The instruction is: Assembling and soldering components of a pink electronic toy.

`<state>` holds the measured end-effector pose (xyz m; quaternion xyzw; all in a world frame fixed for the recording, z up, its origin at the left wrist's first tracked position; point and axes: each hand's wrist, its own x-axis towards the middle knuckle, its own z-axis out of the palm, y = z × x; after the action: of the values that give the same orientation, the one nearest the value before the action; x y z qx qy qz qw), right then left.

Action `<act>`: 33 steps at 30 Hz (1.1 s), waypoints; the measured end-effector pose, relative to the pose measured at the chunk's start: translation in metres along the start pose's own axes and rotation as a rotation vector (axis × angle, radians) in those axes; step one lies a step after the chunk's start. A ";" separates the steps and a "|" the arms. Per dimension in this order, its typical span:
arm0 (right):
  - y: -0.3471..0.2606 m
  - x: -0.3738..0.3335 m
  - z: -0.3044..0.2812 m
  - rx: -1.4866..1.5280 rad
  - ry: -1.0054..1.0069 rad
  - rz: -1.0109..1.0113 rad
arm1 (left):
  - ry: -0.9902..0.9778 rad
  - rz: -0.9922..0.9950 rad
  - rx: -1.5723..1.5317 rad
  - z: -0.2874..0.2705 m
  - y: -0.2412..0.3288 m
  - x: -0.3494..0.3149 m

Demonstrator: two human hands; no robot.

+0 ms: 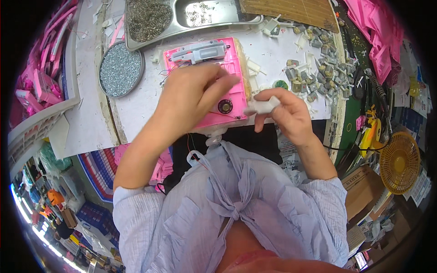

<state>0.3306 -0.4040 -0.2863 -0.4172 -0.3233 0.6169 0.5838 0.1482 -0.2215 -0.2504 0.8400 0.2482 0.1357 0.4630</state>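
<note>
1. My left hand [195,88] lies spread, palm down, on the pink plastic housing [227,77], fingers loosely open, pressing it to the desk [141,104] and gripping nothing.
2. My right hand [287,111] is curled around a small white plastic part [263,106], pinched between thumb and fingers just right of the housing's near right corner.
3. The housing sits near the middle of the desk's near edge; a grey mechanism [202,52] lies across its far end, and a small black round piece [225,106] shows close to its near edge.
4. To the far left, a round metal tin [120,69] is filled with small silvery screws.
5. Beyond it, a steel tray [191,16] has two compartments: the left one heaped with tiny metal springs or similar bits, the right one nearly bare.
6. Right of the housing, small grey motors [314,59] are scattered loose on the desk among white plastic bits.
7. At the far left stands a white crate [45,111] holding pink plastic pieces.
</note>
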 end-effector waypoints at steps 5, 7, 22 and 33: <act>0.003 -0.010 -0.012 0.100 0.049 -0.053 | 0.033 0.102 0.535 0.030 -0.023 0.018; -0.001 -0.016 -0.020 0.089 0.083 -0.076 | 0.058 0.085 0.398 0.028 -0.022 0.016; -0.008 -0.013 -0.016 -0.216 0.161 -0.126 | -0.051 -0.022 0.526 0.036 -0.008 0.014; -0.016 0.035 -0.007 -1.261 0.077 -0.473 | 0.170 -0.199 -0.431 0.013 -0.029 -0.021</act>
<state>0.3456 -0.3679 -0.2801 -0.6178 -0.6832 0.1505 0.3590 0.1278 -0.2294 -0.2818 0.6790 0.3331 0.2093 0.6198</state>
